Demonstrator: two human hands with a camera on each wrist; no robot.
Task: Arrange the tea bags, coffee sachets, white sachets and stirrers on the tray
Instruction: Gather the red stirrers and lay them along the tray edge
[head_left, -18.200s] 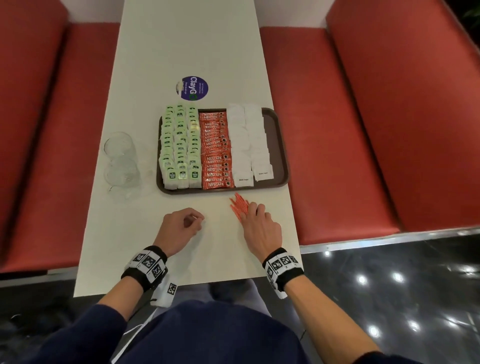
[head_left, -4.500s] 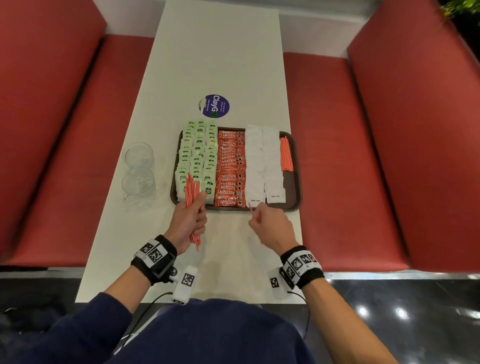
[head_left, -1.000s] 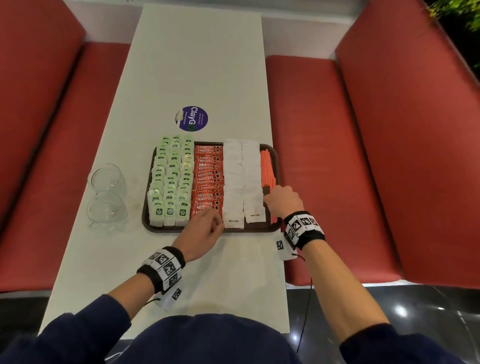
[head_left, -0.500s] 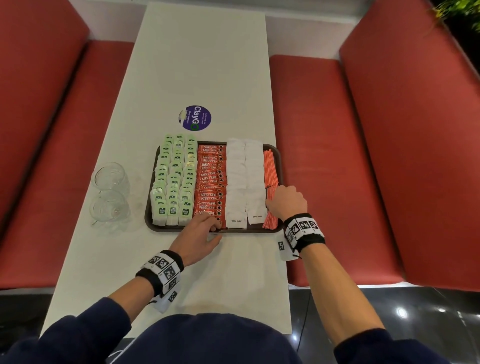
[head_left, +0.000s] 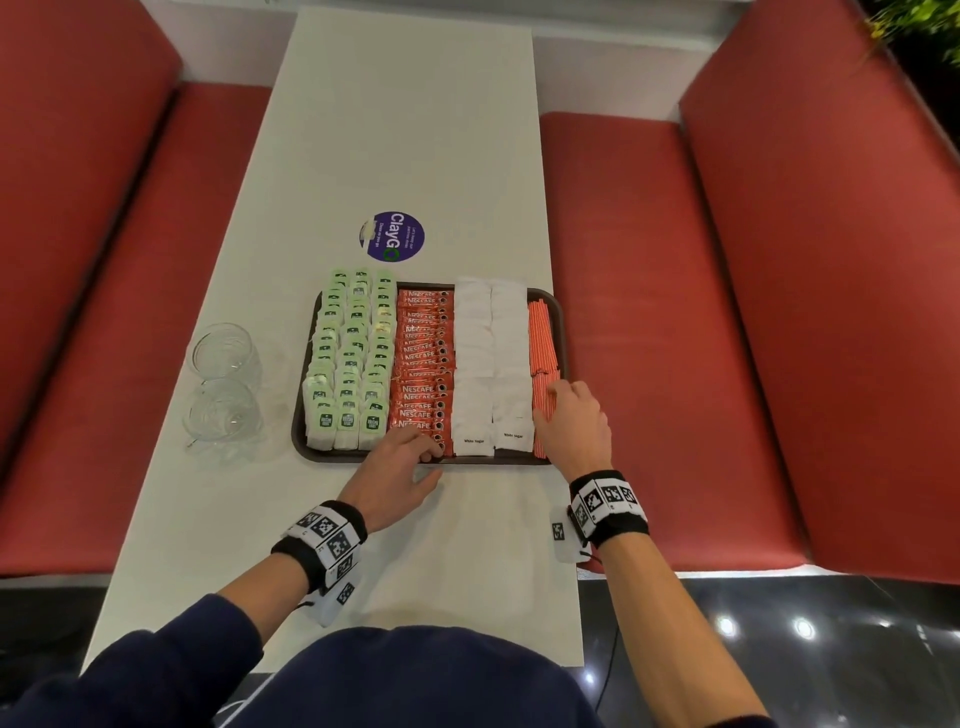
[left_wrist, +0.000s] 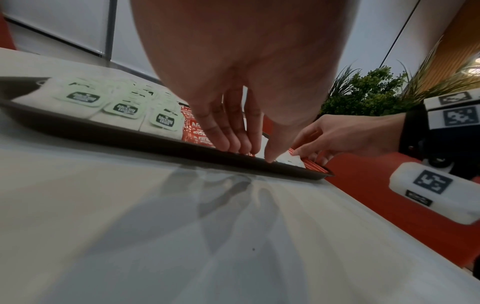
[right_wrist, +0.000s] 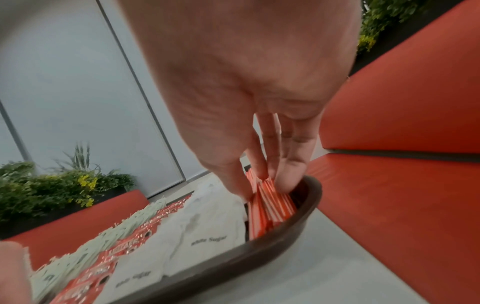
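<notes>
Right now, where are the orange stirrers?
In the head view, the stirrers lie along the tray's right edge, beside the white sachets, with the right hand on their near end.

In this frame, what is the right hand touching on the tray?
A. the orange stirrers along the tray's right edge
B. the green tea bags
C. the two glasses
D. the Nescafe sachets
A: the right hand has its fingers on the orange stirrers against the tray's right rim.

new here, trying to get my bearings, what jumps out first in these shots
The brown tray mid-table, packed in colour stripes: green tea bags, red coffee sachets, white sachets, orange stirrers along its right edge. The right hand touches the stirrers; the left hand rests at the near rim.
</notes>
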